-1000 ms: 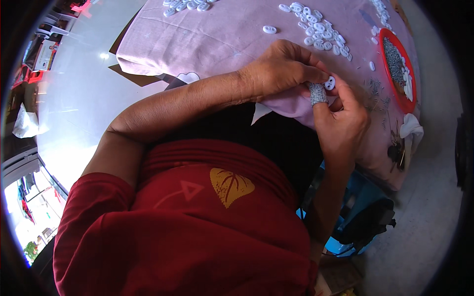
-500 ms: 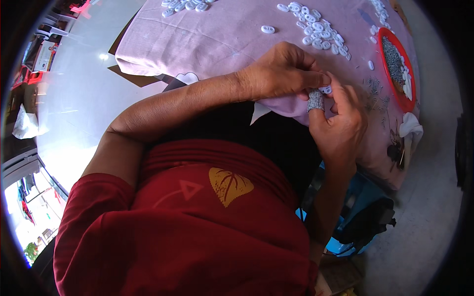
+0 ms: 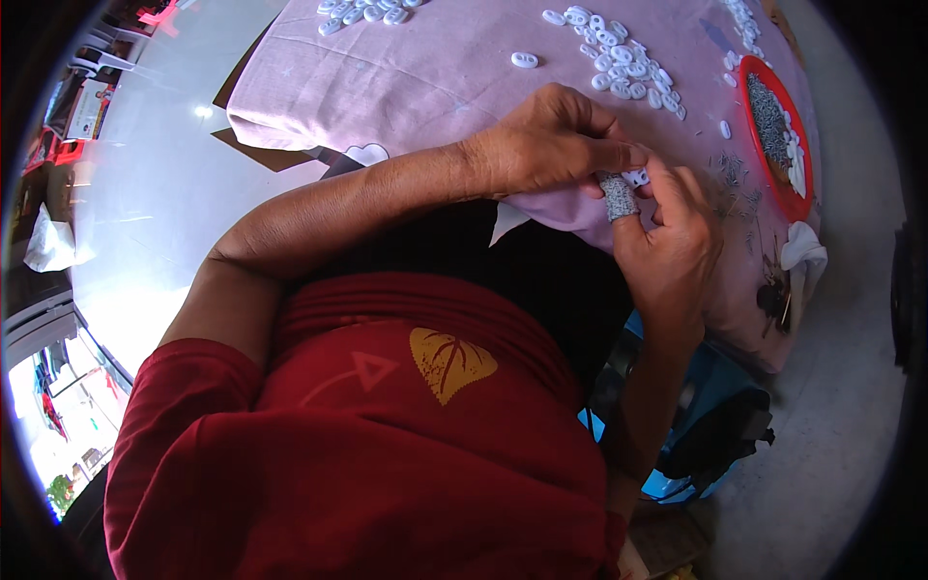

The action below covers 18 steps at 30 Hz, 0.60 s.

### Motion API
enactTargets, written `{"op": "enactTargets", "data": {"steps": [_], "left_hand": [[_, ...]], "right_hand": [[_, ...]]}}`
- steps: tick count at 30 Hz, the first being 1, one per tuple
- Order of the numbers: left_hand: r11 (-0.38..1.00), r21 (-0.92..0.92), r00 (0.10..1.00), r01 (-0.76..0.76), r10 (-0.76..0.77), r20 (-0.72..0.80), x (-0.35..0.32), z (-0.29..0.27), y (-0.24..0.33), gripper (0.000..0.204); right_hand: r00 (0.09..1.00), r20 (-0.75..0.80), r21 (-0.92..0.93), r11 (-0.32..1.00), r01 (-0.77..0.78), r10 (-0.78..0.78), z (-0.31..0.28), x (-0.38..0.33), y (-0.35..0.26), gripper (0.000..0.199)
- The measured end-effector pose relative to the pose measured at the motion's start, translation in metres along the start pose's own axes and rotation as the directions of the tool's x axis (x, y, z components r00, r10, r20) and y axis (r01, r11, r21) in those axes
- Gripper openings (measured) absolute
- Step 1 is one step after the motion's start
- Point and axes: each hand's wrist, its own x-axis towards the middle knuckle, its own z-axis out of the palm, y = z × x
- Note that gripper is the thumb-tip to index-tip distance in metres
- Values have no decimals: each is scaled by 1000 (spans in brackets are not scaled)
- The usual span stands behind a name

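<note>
My left hand (image 3: 556,145) and my right hand (image 3: 672,227) meet over the near right part of the cloth-covered table. Pinched between their fingertips is a small white oval plastic piece (image 3: 635,178) with dark holes, partly covered by the fingers. A grey speckled wrap (image 3: 619,196) covers my right thumb, which presses up against the piece from below. Whether a screw is also in my fingers cannot be made out. Beyond my hands lies a loose pile of similar white oval pieces (image 3: 623,63), with a single one (image 3: 524,60) apart to its left.
A red tray (image 3: 807,198) holding grey screws (image 3: 767,116) and white pieces stands at the right edge of the pink tablecloth (image 3: 435,72). Loose screws (image 3: 739,193) are scattered beside it. More white pieces (image 3: 362,12) lie at the far left. A blue bag or box (image 3: 715,406) sits below the table.
My right hand has shifted slightly right and down, and its wrapped thumb has tilted left. My left hand stays nearly in place. The white piece remains between the fingers.
</note>
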Motion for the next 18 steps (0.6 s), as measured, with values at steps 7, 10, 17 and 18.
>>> {"op": "enactTargets", "data": {"steps": [7,10,17,18], "left_hand": [[1000,-9,1000,-25,25,17,-1,-2,-3,14],[998,-55,1000,-14,15,8,-1,-3,-3,13],[997,-75,1000,-5,7,25,-1,-5,-2,12],[996,-85,999,-17,19,26,-1,-5,-3,12]], "right_hand": [[997,68,32,999,-26,24,-3,2,-3,28],[998,18,72,996,53,-54,-2,5,-1,20],[996,54,78,995,65,-69,-5,9,-4,14],[996,67,68,996,55,-59,-6,9,-4,13]]}}
